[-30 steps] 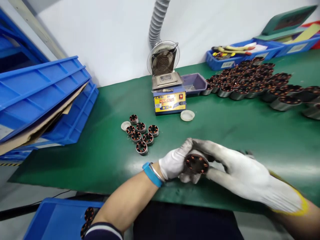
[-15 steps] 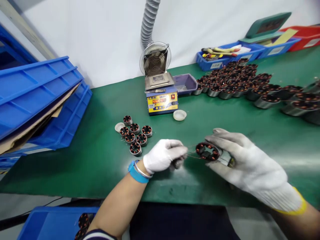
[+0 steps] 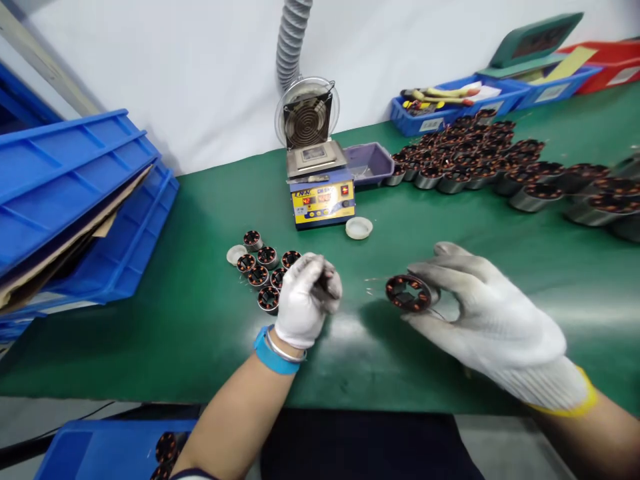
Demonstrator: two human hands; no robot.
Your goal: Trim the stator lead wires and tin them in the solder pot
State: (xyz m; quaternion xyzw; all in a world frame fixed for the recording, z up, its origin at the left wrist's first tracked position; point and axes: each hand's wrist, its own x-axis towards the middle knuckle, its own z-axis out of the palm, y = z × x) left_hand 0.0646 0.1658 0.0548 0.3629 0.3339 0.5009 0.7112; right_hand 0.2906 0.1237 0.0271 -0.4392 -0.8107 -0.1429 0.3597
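My right hand, in a grey-white glove with a yellow cuff, grips a motor stator between thumb and fingers. The stator is a metal ring with a black core and copper windings, its open face turned to the left. Thin wire leads stick out from its left side. My left hand, gloved in white, is apart from the stator with its fingers curled together; whatever may be in them is hidden. Just behind that hand stands a small group of similar stators, partly covered by it.
A yellow-blue soldering pot with a fan sits under a grey hose. Beside it are a purple tray and a white dish. Many stators crowd the right back, before blue bins. Blue crates stand left.
My left hand has let go of the stator's wires and moved left, toward the small group of stators. My right hand still holds the stator, shifted slightly left.
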